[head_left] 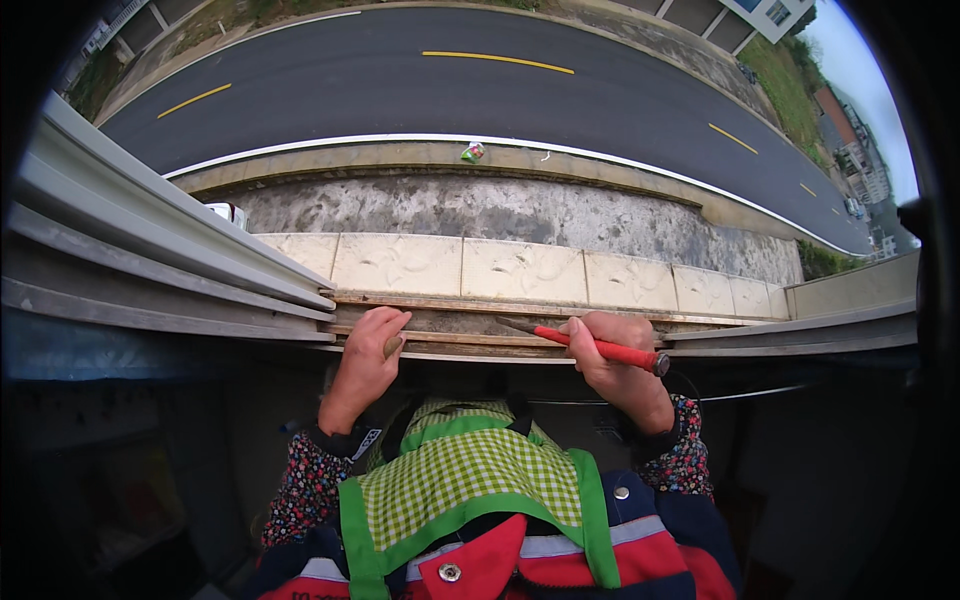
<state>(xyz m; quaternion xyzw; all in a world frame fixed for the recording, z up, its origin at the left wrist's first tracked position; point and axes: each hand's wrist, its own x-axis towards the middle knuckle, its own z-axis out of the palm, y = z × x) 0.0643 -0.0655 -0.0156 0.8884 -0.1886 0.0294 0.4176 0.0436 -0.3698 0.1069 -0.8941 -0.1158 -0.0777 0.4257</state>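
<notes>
Head view, right hand (612, 352) fingers clamped on red-handled tool (598, 347), left hand (367, 352) fingers curled on wooden strip (455, 339).

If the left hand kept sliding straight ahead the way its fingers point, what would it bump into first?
Probably the wooden strip along the far edge of the window track, just beyond the left hand; past it lies the pale concrete ledge. Depth is hard to judge here.

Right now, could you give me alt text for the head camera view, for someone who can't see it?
Seen from above, a person's right hand grips a red-handled tool laid along a wooden window ledge, while the left hand rests on the same ledge, fingers curled. Below lie pale concrete slabs and a curving road.
</notes>
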